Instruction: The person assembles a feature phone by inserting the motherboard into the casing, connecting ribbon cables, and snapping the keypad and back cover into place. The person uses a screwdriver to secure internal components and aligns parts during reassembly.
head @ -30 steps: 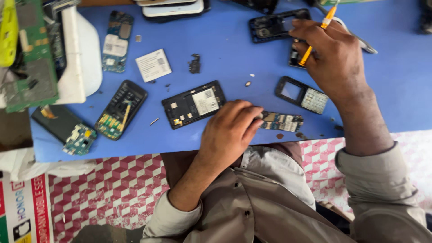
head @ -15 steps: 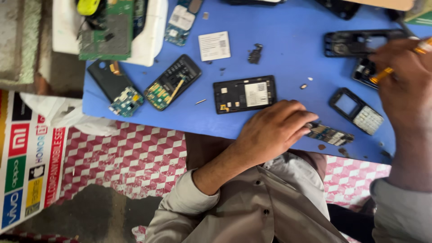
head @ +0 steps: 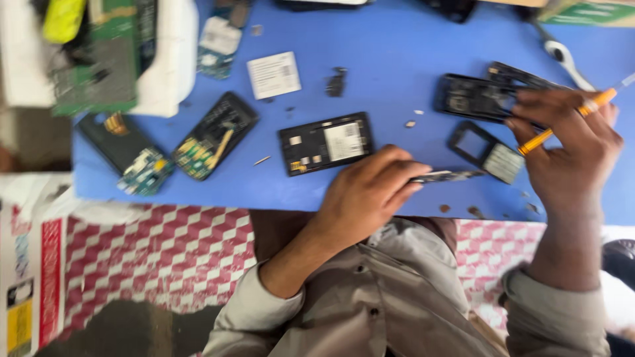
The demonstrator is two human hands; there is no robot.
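My left hand (head: 364, 198) pinches a thin phone circuit board (head: 450, 176) and holds it edge-on just above the front of the blue table (head: 397, 53). My right hand (head: 570, 153) grips an orange-handled screwdriver (head: 565, 121), whose tip end is hidden behind my fingers. It hovers beside a small keypad frame (head: 486, 152) and a black phone frame (head: 471, 98). A black phone back housing (head: 324, 143) lies just beyond my left hand.
Two opened phones with exposed boards (head: 213, 135) (head: 132, 157) lie at the left. Behind them are a white tray with green circuit boards (head: 99, 63), a white label card (head: 273, 74), a small black part (head: 336, 82) and loose screws. Red-checked cloth hangs below the table edge.
The view has swung, so everything sits differently in frame. My left hand has tipped the circuit board up off the table. My right hand has come down nearer the keypad frame.
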